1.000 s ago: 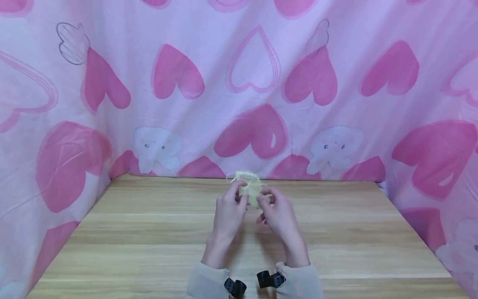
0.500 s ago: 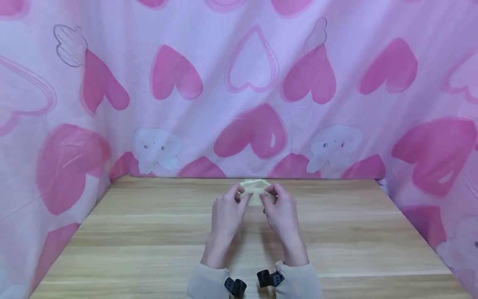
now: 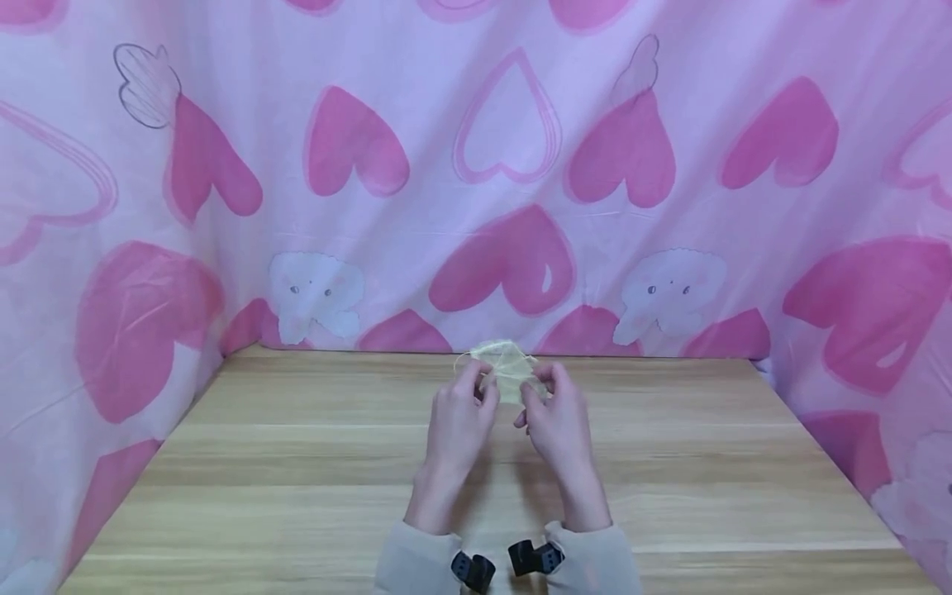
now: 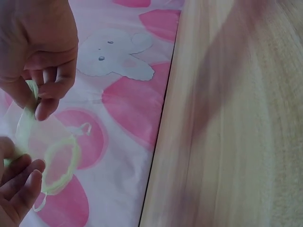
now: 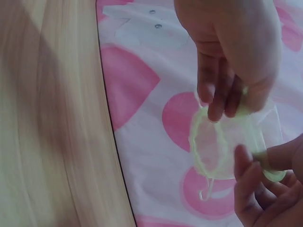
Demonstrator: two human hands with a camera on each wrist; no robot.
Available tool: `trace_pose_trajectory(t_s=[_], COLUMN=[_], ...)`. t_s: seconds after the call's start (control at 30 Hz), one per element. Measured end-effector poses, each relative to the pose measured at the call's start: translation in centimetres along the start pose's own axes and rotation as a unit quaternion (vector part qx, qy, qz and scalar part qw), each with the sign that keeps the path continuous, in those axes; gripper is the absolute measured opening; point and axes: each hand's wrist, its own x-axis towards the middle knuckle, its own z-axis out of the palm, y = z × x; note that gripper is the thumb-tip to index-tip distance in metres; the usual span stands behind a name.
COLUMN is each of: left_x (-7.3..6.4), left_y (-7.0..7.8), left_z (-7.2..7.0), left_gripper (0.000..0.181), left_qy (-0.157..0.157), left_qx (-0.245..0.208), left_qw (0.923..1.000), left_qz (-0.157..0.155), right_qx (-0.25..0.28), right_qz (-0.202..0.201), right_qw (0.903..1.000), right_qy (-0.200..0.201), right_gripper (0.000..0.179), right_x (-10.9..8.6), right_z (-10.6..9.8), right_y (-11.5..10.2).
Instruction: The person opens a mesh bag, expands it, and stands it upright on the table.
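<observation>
A sheer pale-yellow drawstring pouch (image 3: 508, 364) is held up at the far side of the table, its fabric spread between both hands. The left hand (image 3: 457, 421) pinches its left part between thumb and fingers. On the other side, the right hand (image 3: 559, 426) grips the right part. In the left wrist view, the pouch (image 4: 57, 163) shows a gathered ruffled end with small cord loops, and the right hand (image 4: 45, 56) comes in from above. From the right wrist, the pouch (image 5: 201, 151) is partly covered by the fingers, with the left hand (image 5: 232, 52) above it.
A wood-grain table (image 3: 283, 479) stretches under the forearms. Behind it and at both sides hangs a pink curtain (image 3: 416, 198) with hearts and elephants. Black wrist cameras (image 3: 473, 570) sit at the cuffs.
The pouch goes from bunched to stretched lower and flat between the hands, then up again, spread wider. The right hand has shifted its hold slightly; both forearms stay nearly in place.
</observation>
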Motion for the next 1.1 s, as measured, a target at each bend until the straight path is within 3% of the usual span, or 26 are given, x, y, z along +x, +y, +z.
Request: trace_pose_trajectory(t_s=[0.13,0.4,0.63,0.93,1.1], left_x=[-0.04,-0.25,-0.24,0.03,-0.16], left_y=[0.25,0.4,0.21,0.27,-0.11], left_z=[-0.05,-0.13,0.06,0.16,-0.08], left_gripper=[0.019,0.018,0.027,0.012,0.026], left_qy=[0.008,0.028,-0.019,-0.023,-0.052], left_qx=[0.005,0.019,0.016,0.034,0.076], left_qw=[0.9999,0.9994,0.9995,0.9985,0.9951], left_qz=[0.012,0.002,0.017,0.036,0.036], right_qx=[-0.015,-0.036,-0.057,-0.081,-0.096], right_qz=[-0.008,-0.037,-0.073,-0.097,-0.107], right_qw=[0.9993,0.9941,0.9852,0.9803,0.9852], right_qy=[0.033,0.095,0.144,0.152,0.093], right_gripper=[0.012,0.018,0.024,0.034,0.041], right_x=[-0.1,-0.27,-0.06,0.24,0.24], right_z=[0.2,0.37,0.55,0.48,0.27], right_y=[-0.04,0.07,0.19,0.26,0.65])
